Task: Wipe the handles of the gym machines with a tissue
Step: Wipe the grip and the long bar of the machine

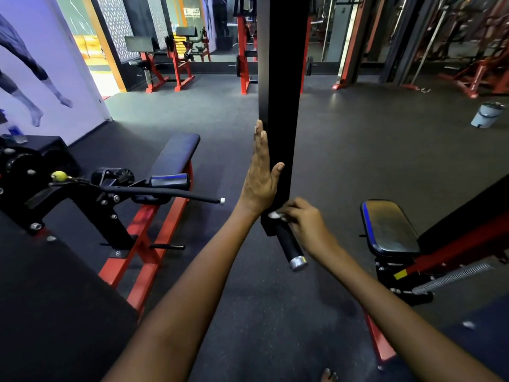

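A black machine arm point(281, 106) hangs down the middle of the view and ends in a black grip handle point(287, 244) with a silver end cap. My left hand point(260, 177) lies flat against the arm's left side, fingers straight and thumb on its front. My right hand point(304, 221) pinches a small white tissue point(274, 215) against the top of the handle, where it joins the arm.
A black and red bench machine point(154, 188) with a long lever bar point(165, 193) stands at the left. A padded seat point(388, 227) on a red frame is at the right. A pale bin point(486, 114) stands on the floor far right. More red machines line the back.
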Available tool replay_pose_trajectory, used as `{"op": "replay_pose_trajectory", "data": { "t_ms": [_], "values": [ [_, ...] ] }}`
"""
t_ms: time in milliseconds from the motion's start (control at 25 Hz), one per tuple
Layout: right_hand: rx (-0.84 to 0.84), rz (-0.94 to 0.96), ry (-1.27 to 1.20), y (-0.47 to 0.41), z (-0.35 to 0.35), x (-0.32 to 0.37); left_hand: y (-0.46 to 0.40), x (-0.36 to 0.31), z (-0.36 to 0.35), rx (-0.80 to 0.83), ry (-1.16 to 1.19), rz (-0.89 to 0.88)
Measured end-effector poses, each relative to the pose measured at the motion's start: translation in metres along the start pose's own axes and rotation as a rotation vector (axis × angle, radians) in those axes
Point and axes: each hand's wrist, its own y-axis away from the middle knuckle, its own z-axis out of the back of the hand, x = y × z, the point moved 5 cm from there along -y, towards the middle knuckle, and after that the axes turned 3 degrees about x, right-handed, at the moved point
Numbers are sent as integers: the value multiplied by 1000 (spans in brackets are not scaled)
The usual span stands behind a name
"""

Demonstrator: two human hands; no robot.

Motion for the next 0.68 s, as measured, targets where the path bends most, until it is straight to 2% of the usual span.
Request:
{"op": "replay_pose_trajectory", "data": {
  "t_ms": [80,160,280,400,560,680],
  "values": [
    [-15,-81,-24,1,-20,-2,1,0,0,4,-5,-10],
    [2,-44,4,34,-25,-9,1,0,0,7,-3,-22],
    [-136,-123,-72,78,-1,-29,2,-1,0,2,-2,-24],
    [-325,-175,-70,38,13,-45,2,-4,0,-26,-4,-32],
    [-256,-46,-294,7,-14,-14,4,-5,1,-30,-27,-31],
    [-254,-233,-465,56,-26,-44,4,-2,4,-26,-31,-27]
  ]
}}
